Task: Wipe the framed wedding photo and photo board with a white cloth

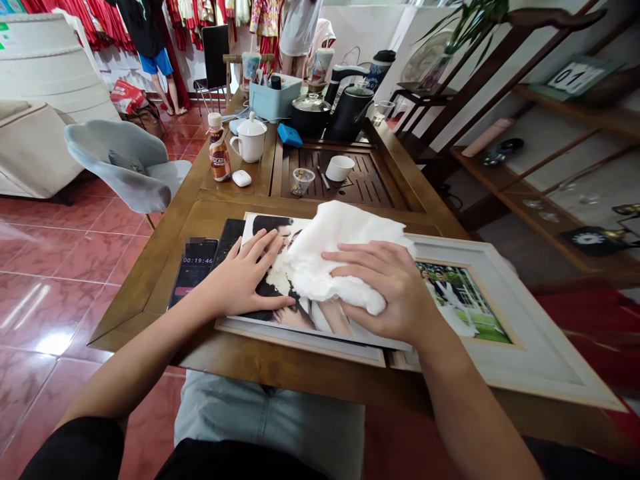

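My left hand [249,277] lies flat with spread fingers on a large photo print [295,319] of people. In my right hand [387,283] is a bunched white cloth [345,233], pressed against the right part of the print and covering much of it. Beneath the print, the pale edge of a frame [305,343] shows along the front. A white framed photo [467,300] of people on grass lies to the right, partly behind my right hand and forearm. Beside my left wrist rests a phone [196,267] with a running timer on its screen.
Farther back on the wooden table [185,207] stand a coffee bottle [219,150], a lidded white mug [250,140], an earphone case [241,178], a small plastic cup [303,181] and a white cup [340,168] on a slatted tea tray [370,190]. A grey chair [125,157] is at left; two people stand behind.
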Demonstrator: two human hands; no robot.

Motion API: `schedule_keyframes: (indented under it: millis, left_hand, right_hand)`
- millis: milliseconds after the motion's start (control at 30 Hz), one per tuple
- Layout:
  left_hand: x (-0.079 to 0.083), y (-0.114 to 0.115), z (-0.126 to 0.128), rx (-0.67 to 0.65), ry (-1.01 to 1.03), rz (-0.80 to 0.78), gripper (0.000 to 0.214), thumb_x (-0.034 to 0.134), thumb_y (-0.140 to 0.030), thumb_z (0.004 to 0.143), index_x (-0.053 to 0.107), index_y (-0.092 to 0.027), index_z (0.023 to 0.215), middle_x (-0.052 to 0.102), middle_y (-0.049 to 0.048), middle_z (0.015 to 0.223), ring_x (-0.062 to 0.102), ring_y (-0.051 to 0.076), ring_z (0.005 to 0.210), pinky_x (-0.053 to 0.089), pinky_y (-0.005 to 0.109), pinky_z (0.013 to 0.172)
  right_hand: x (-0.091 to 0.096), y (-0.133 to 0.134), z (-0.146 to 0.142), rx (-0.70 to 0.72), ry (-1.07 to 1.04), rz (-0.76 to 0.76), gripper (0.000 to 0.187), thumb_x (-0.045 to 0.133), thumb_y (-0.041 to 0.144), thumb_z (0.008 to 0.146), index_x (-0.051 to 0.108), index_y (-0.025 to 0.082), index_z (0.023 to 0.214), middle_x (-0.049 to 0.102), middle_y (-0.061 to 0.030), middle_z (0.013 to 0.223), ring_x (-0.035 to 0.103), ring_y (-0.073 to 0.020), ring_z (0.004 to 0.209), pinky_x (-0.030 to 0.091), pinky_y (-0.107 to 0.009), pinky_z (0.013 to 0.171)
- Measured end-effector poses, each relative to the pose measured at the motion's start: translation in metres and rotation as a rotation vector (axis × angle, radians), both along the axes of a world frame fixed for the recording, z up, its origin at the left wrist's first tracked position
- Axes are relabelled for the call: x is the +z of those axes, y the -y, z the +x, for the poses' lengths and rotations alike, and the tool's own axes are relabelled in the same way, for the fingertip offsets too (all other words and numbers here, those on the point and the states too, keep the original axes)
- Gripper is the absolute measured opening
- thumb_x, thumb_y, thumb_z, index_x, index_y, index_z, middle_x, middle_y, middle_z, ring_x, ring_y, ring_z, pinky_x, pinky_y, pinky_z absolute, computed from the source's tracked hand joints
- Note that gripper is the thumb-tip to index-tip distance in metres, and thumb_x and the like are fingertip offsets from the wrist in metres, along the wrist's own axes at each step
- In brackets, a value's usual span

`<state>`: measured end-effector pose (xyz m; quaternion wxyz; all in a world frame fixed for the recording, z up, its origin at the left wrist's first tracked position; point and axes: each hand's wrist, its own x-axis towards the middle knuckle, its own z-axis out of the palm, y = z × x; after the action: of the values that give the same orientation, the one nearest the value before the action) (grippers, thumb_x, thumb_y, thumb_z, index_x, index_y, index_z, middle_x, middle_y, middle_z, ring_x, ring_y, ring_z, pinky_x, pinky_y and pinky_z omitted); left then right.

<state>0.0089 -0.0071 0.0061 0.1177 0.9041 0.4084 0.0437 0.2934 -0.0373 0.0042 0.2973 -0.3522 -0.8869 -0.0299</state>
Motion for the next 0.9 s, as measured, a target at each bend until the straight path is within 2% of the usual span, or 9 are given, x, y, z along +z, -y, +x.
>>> schedule_keyframes:
  millis: [67, 133, 300, 367, 533, 633, 900]
  left_hand:
    - [0.0005, 0.0004, 0.0, 0.0, 0.003, 0.001, 0.105, 0.044, -0.083, 0.094, 0.01, -0.018, 0.168, 0.009, 0.0153, 0.175, 0.009, 0.036, 0.162, 0.013, 0.055, 0.13]
    - [0.0001, 0.0005, -0.0001, -0.002, 0.008, 0.006, 0.104, 0.043, -0.083, 0.094, 0.009, -0.018, 0.168, 0.009, 0.0149, 0.175, 0.009, 0.036, 0.162, 0.013, 0.054, 0.13]
    - [-0.0027, -0.0005, -0.0008, -0.009, 0.005, 0.016, 0.105, 0.046, -0.081, 0.094, 0.007, -0.017, 0.169, 0.01, 0.0166, 0.175, 0.01, 0.037, 0.162, 0.013, 0.056, 0.13]
    - [-0.0032, -0.0008, -0.001, -0.011, 0.003, 0.023, 0.105, 0.044, -0.081, 0.095, 0.007, -0.016, 0.169, 0.01, 0.0173, 0.175, 0.01, 0.037, 0.162, 0.013, 0.056, 0.129]
    - [-0.0025, 0.0002, -0.0005, -0.007, -0.012, 0.029, 0.106, 0.044, -0.083, 0.094, 0.009, -0.015, 0.168, 0.009, 0.0165, 0.175, 0.009, 0.036, 0.162, 0.014, 0.056, 0.13]
    - [-0.0025, 0.0008, 0.0002, -0.007, -0.007, 0.034, 0.105, 0.044, -0.082, 0.095, 0.009, -0.015, 0.168, 0.009, 0.0163, 0.175, 0.009, 0.037, 0.162, 0.014, 0.057, 0.129]
    - [-0.0028, 0.0002, 0.0012, 0.0, -0.025, 0.012, 0.107, 0.046, -0.081, 0.094, 0.009, -0.013, 0.168, 0.007, 0.0175, 0.175, 0.008, 0.037, 0.162, 0.014, 0.059, 0.129]
  right_hand:
    - [-0.0008, -0.0015, 0.0002, -0.071, 0.005, 0.052, 0.023, 0.066, 0.028, 0.084, 0.062, 0.026, 0.107, 0.076, -0.0078, 0.128, 0.068, -0.0351, 0.121, 0.042, -0.055, 0.1]
    - [-0.0011, -0.0018, 0.0, -0.071, 0.005, 0.055, 0.024, 0.066, 0.029, 0.084, 0.062, 0.026, 0.107, 0.075, -0.0081, 0.128, 0.068, -0.0355, 0.121, 0.042, -0.055, 0.099]
    - [0.0014, 0.0021, -0.0016, 0.096, -0.008, -0.042, 0.023, 0.062, 0.03, 0.087, 0.062, 0.026, 0.109, 0.073, -0.0078, 0.132, 0.064, -0.0339, 0.127, 0.038, -0.056, 0.105]
    - [0.0022, 0.0029, -0.0017, 0.113, -0.005, -0.052, 0.022, 0.062, 0.031, 0.087, 0.062, 0.026, 0.108, 0.073, -0.0078, 0.132, 0.064, -0.0335, 0.127, 0.038, -0.056, 0.106]
    - [0.0012, -0.0004, -0.0009, -0.053, 0.026, 0.058, 0.021, 0.064, 0.029, 0.086, 0.061, 0.025, 0.106, 0.075, -0.0085, 0.128, 0.068, -0.0344, 0.121, 0.042, -0.053, 0.1]
    - [0.0004, -0.0013, -0.0009, -0.07, 0.034, 0.076, 0.023, 0.065, 0.029, 0.086, 0.061, 0.025, 0.108, 0.075, -0.0093, 0.128, 0.068, -0.0355, 0.121, 0.042, -0.054, 0.099]
    - [0.0026, 0.004, -0.0001, 0.108, 0.014, -0.029, 0.02, 0.059, 0.031, 0.089, 0.06, 0.026, 0.109, 0.073, -0.0089, 0.132, 0.064, -0.0333, 0.127, 0.039, -0.056, 0.106]
